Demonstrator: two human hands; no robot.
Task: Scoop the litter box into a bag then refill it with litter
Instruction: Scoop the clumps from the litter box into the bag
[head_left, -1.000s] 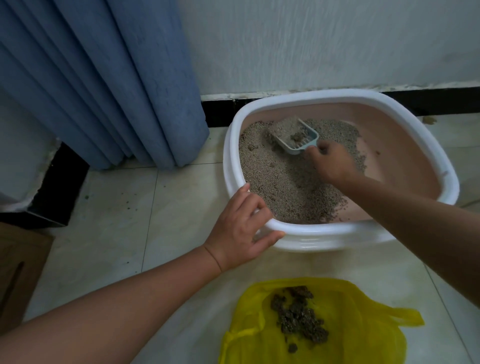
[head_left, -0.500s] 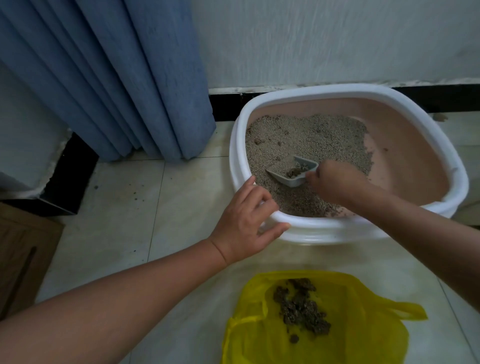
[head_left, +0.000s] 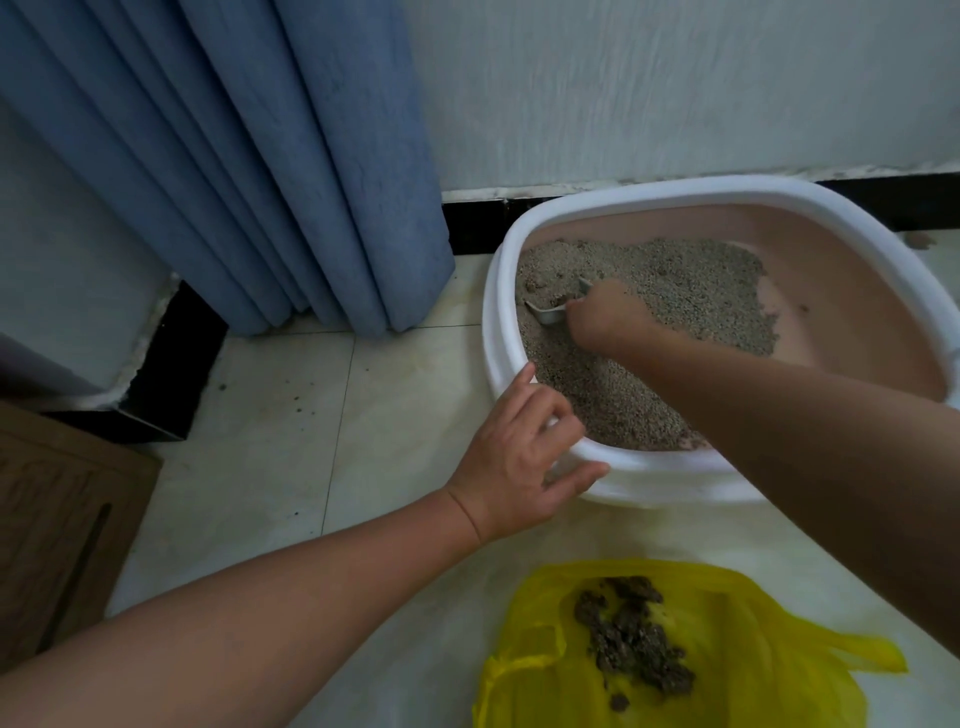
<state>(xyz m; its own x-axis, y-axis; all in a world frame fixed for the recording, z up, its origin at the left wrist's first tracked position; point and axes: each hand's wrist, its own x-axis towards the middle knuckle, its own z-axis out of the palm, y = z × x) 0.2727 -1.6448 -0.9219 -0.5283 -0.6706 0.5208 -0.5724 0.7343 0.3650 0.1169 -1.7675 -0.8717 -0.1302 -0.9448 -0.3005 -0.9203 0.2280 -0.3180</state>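
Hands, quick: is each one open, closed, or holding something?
Left hand: grips the litter box rim.
Right hand: grips the scoop.

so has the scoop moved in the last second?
Yes. The scoop, in the right hand, went from the far part of the litter box toward its left wall, nearer the person.

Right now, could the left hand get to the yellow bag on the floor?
Probably yes. The left hand holds the litter box rim just beyond the yellow bag, with only bare floor tile between them; it would need to let go first.
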